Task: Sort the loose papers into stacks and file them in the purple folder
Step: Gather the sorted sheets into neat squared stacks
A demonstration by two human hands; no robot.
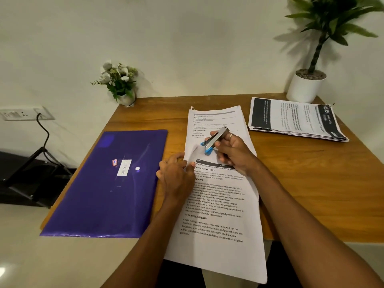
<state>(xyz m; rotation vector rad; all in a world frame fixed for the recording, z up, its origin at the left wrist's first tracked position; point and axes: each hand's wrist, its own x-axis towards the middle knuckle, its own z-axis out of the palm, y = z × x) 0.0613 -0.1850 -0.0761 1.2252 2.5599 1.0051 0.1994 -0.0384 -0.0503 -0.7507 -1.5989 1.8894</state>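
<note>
White printed paper stack (218, 204) pinched by L hand (176, 175), blue-silver metal stapler (215, 140) gripped by R hand (232, 150); purple plastic folder (108, 183) laid lengthwise just left of L hand.

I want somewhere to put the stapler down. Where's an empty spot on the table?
The table is barest right of the middle papers, in front of the dark-headed stack. A smaller strip lies behind the purple folder, beside the flower vase. Crowded: the middle, where the left hand pinches papers and the right hand holds the stapler.
</note>
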